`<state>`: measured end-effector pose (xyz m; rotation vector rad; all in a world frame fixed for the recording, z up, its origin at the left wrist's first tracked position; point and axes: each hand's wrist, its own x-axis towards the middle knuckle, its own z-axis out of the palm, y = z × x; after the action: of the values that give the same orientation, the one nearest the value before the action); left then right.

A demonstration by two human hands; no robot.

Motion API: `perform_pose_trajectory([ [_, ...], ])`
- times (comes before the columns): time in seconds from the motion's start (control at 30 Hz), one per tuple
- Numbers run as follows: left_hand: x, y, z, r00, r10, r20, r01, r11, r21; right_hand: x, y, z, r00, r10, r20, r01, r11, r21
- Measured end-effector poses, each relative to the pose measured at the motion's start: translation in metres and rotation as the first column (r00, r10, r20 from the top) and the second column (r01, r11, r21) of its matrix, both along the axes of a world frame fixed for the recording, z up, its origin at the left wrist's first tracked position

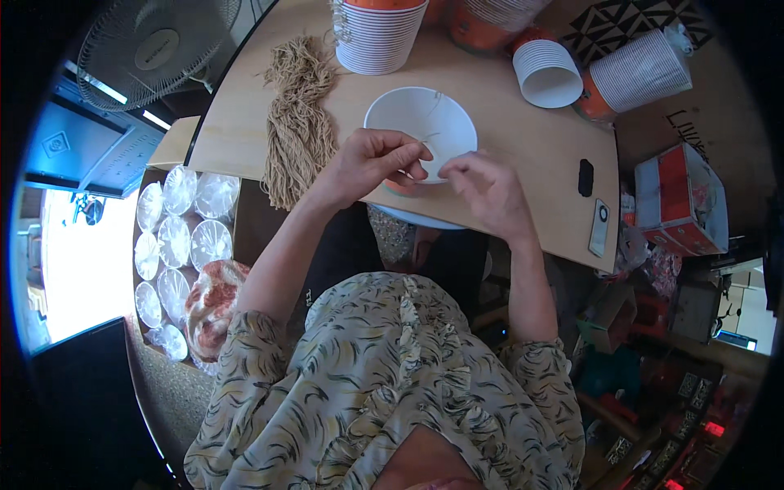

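Note:
A white paper tub (449, 114) stands at the table's near edge, its wide mouth facing up at me and a bit of orange showing low on its outside. Thin strands of string lie against its inner wall. Over the left part of its mouth is my left hand (380, 159), closed, thumb and fingertips together; a fine strand shows beside the tips. At the near right rim my right hand (490, 192) has its fingers curled in a pinch. Whatever either pinch holds is too small to make out. Left of the tub lies a bundle of beige twine (298, 122).
Stacked paper tubs (380, 37) stand at the back, with another nested stack (641, 72) at the far right. A phone (599, 227) and a small black object (585, 177) lie on the table's right. Left are a fan (155, 49) and a carton of bagged tubs (174, 241).

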<state>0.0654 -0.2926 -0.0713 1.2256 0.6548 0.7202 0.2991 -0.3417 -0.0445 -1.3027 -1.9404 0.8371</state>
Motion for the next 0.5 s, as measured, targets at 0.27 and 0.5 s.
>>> perform_pose_trajectory([
  [0.27,0.007,-0.006,0.005,0.998,-0.032,-0.053,0.034,0.999,0.040,-0.022,0.001,-0.024,0.949,0.007,0.315,-0.079,0.973,0.216],
  [0.5,0.003,-0.003,-0.001,0.991,0.000,-0.133,0.009,0.997,0.070,-0.035,0.003,-0.026,0.981,-0.151,-0.120,0.175,0.956,0.234],
])
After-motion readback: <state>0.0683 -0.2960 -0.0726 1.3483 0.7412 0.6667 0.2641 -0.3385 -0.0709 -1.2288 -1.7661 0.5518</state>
